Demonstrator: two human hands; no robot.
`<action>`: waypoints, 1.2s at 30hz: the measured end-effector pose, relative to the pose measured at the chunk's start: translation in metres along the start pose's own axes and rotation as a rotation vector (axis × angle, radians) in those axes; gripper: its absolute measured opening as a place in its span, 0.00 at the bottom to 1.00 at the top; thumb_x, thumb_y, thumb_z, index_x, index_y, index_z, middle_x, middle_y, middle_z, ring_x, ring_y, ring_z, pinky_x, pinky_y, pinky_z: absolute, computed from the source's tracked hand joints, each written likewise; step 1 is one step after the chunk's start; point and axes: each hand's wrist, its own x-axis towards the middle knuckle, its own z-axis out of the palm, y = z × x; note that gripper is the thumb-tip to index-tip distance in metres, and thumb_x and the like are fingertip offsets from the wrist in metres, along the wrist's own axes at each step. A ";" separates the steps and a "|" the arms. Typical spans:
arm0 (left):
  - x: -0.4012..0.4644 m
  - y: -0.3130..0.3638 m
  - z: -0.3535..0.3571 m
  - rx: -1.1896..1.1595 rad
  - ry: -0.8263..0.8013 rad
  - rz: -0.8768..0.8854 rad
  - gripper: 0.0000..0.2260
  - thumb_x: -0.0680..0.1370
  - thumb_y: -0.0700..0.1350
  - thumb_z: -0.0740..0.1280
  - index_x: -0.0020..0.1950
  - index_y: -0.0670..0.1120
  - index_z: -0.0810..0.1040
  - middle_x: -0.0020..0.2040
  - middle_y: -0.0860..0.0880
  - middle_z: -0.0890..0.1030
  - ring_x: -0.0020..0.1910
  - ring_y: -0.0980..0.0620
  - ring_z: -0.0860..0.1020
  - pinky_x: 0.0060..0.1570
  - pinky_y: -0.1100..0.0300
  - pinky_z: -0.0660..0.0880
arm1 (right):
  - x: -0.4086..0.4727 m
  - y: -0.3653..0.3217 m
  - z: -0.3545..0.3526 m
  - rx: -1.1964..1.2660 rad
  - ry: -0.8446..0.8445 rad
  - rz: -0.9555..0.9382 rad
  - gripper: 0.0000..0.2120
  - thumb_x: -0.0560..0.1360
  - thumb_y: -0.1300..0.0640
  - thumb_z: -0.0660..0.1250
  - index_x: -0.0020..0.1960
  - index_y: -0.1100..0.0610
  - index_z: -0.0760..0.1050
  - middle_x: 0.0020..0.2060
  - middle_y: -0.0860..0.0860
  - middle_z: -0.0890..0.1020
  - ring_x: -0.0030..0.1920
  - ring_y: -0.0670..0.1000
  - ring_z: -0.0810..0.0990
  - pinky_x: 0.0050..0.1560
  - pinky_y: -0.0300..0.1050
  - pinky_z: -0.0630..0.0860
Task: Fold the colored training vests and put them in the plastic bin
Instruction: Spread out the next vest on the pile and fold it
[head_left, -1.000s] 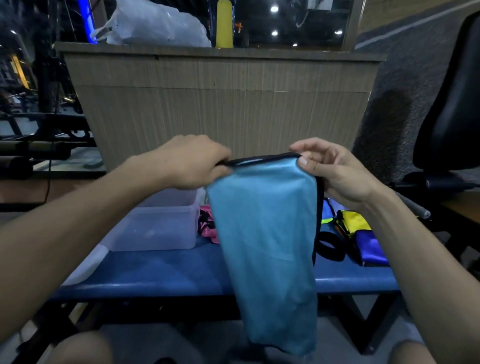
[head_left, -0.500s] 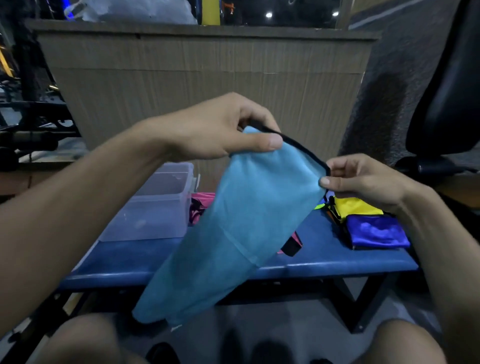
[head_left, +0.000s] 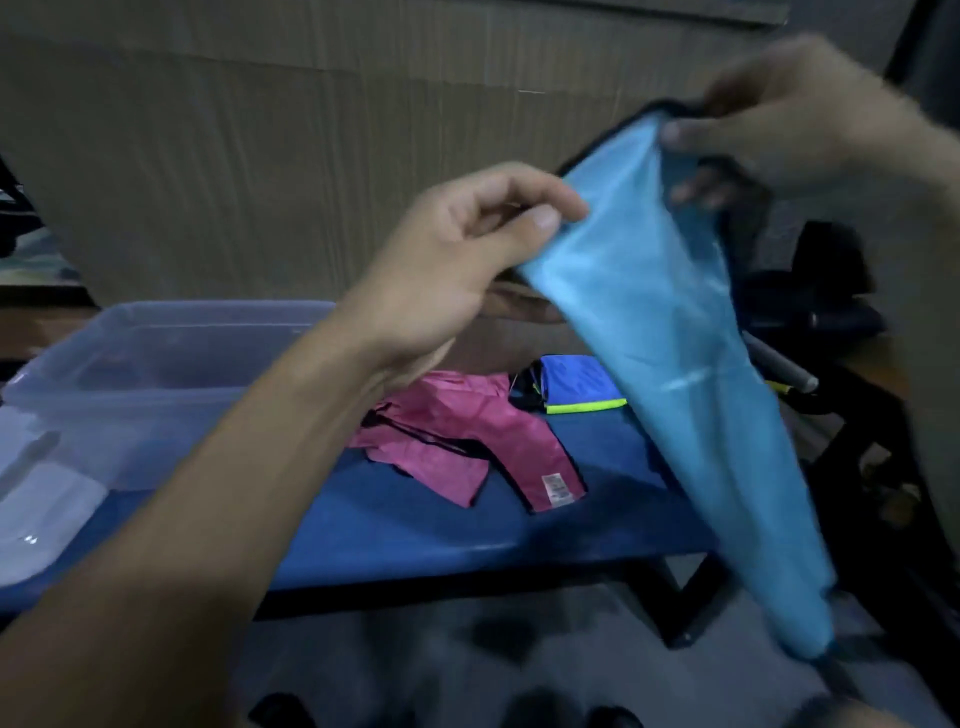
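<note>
A light blue training vest (head_left: 675, 353) with black trim hangs in the air over the right end of the blue bench (head_left: 467, 530). My left hand (head_left: 457, 260) pinches its left edge between thumb and fingers. My right hand (head_left: 779, 119), blurred, grips its top trim higher up at the right. The vest's lower end hangs below the bench edge. A pink vest (head_left: 467, 431) lies crumpled on the bench. Behind it lies a blue and yellow vest (head_left: 576, 387). The clear plastic bin (head_left: 156, 358) stands at the bench's left end.
A wood-grain counter wall (head_left: 311, 156) rises behind the bench. A white lid or sheet (head_left: 41, 509) lies by the bin at the far left. Dark chair parts and a metal frame (head_left: 831, 322) crowd the right side. Grey floor lies below the bench.
My right hand has risen from below the left hand to above it, tilting the blue vest the other way. The view has swung left and down, closer to the bench.
</note>
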 end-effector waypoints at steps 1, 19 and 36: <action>-0.001 -0.011 -0.016 0.016 0.072 -0.030 0.07 0.84 0.37 0.62 0.52 0.43 0.80 0.42 0.52 0.81 0.41 0.56 0.80 0.37 0.58 0.82 | 0.019 0.001 0.026 -0.019 -0.003 -0.018 0.12 0.81 0.64 0.68 0.40 0.56 0.72 0.30 0.55 0.78 0.26 0.45 0.83 0.25 0.38 0.79; -0.095 -0.222 -0.186 1.405 -0.088 -0.921 0.09 0.82 0.53 0.59 0.48 0.52 0.75 0.47 0.48 0.81 0.50 0.43 0.82 0.49 0.52 0.78 | 0.047 0.175 0.388 -0.156 -0.390 -0.095 0.19 0.77 0.60 0.70 0.68 0.57 0.77 0.59 0.55 0.77 0.57 0.58 0.80 0.61 0.52 0.75; -0.029 -0.290 -0.036 1.365 -0.518 -0.271 0.19 0.83 0.56 0.60 0.74 0.56 0.69 0.73 0.53 0.65 0.71 0.47 0.64 0.67 0.49 0.66 | -0.063 0.328 0.101 -0.693 0.176 0.114 0.10 0.73 0.65 0.73 0.54 0.59 0.83 0.48 0.56 0.83 0.52 0.64 0.79 0.49 0.55 0.77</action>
